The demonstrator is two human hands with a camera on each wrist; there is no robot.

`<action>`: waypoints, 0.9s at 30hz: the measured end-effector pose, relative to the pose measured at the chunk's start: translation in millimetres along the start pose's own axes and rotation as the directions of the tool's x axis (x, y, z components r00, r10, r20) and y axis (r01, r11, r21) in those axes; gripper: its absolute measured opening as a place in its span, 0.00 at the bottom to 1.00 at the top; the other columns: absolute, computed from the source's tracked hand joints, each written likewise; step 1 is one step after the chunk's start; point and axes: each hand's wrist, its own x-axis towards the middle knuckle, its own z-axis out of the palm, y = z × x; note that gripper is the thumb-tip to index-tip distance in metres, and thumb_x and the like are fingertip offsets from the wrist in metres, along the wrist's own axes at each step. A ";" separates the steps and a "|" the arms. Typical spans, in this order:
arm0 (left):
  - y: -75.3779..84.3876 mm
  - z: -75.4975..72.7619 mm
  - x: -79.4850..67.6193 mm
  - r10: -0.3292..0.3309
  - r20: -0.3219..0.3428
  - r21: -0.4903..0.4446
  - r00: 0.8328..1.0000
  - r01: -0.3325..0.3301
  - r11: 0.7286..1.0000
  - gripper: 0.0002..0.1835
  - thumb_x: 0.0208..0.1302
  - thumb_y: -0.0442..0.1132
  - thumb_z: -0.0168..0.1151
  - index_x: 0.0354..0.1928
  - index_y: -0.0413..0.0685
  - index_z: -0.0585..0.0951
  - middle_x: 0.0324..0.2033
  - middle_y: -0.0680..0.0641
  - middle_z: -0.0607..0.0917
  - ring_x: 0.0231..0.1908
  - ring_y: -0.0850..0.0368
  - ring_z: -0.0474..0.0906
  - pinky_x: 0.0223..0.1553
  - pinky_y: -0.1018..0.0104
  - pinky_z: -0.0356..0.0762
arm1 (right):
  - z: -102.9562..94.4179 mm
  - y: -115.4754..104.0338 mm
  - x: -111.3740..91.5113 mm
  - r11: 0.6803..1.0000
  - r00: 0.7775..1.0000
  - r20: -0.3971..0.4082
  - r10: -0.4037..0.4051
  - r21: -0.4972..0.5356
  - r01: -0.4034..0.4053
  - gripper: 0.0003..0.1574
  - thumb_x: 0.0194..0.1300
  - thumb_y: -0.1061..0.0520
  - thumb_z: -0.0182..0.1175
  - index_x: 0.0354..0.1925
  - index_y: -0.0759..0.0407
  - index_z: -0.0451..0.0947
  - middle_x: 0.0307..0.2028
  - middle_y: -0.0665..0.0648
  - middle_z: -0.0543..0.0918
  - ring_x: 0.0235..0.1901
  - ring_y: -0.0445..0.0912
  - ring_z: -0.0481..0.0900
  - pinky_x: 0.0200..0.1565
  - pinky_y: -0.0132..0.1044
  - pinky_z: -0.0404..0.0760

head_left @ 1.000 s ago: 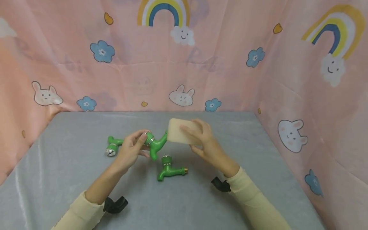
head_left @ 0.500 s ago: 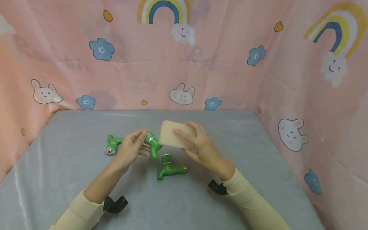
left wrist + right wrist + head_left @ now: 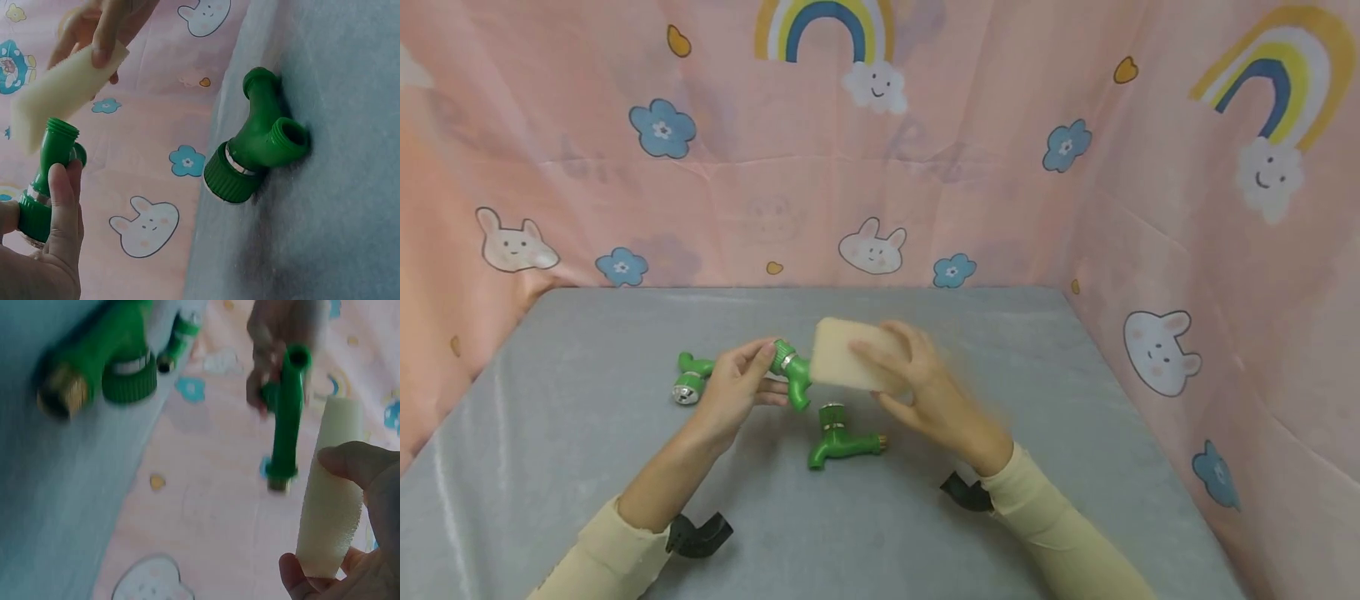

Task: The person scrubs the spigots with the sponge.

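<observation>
My left hand (image 3: 730, 396) pinches a green plastic faucet (image 3: 797, 377) by its ribbed cap, raised above the table. A cream sponge (image 3: 837, 354) is gripped between thumb and fingers of my right hand (image 3: 934, 404). From the head the sponge covers the faucet's threaded end. In the right wrist view the brass tip of that faucet (image 3: 286, 419) shows, with a narrow gap between it and the sponge (image 3: 331, 494). The faucet's open spout points toward the viewer there.
A second green faucet (image 3: 846, 446) with a brass end lies on the grey cloth-covered table (image 3: 865, 542) in front of the hands. Another green faucet (image 3: 688, 383) lies left, partly behind my left hand. Black wrist mounts (image 3: 700, 535) jut from both sleeves. A pink patterned curtain (image 3: 985, 183) hangs behind.
My right hand has brought the sponge leftward along the held faucet, covering more of its threaded end. The left hand keeps its hold and has shifted only slightly.
</observation>
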 end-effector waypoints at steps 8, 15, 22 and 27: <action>-0.5 -2.2 0.4 -0.131 0.041 -0.126 0.991 0.135 0.983 0.28 0.82 0.52 0.39 0.61 0.32 0.71 0.35 0.58 0.85 0.31 0.65 0.86 0.38 0.72 0.86 | 6.7 7.9 -1.0 0.998 0.998 -0.052 -0.032 -0.062 0.029 0.42 0.52 0.69 0.73 0.64 0.48 0.77 0.61 0.69 0.72 0.61 0.63 0.70 0.59 0.59 0.79; -2.0 -5.2 -0.5 -0.157 0.143 -0.268 0.977 0.191 0.944 0.22 0.82 0.53 0.37 0.47 0.51 0.79 0.35 0.57 0.85 0.35 0.65 0.85 0.42 0.74 0.84 | -10.1 27.8 -3.5 0.995 0.982 -0.169 0.082 -0.035 -0.089 0.42 0.53 0.69 0.71 0.66 0.52 0.75 0.64 0.71 0.68 0.62 0.67 0.66 0.57 0.64 0.75; -5.1 -4.4 -0.4 -0.161 0.259 -0.378 0.952 0.253 0.891 0.20 0.82 0.51 0.38 0.47 0.49 0.78 0.36 0.56 0.83 0.31 0.68 0.82 0.38 0.78 0.82 | 4.4 -2.6 -0.9 0.986 0.975 -0.151 -0.164 -0.039 0.160 0.43 0.48 0.74 0.68 0.62 0.49 0.77 0.62 0.69 0.69 0.63 0.66 0.66 0.57 0.61 0.79; -3.1 -4.5 -1.7 -0.168 0.332 -0.374 0.928 0.293 0.880 0.21 0.82 0.50 0.40 0.50 0.42 0.76 0.36 0.53 0.84 0.31 0.68 0.83 0.38 0.77 0.84 | 5.3 12.1 1.0 0.986 0.965 -0.205 -0.164 -0.013 0.165 0.45 0.45 0.80 0.63 0.60 0.50 0.80 0.62 0.69 0.68 0.63 0.66 0.65 0.54 0.59 0.80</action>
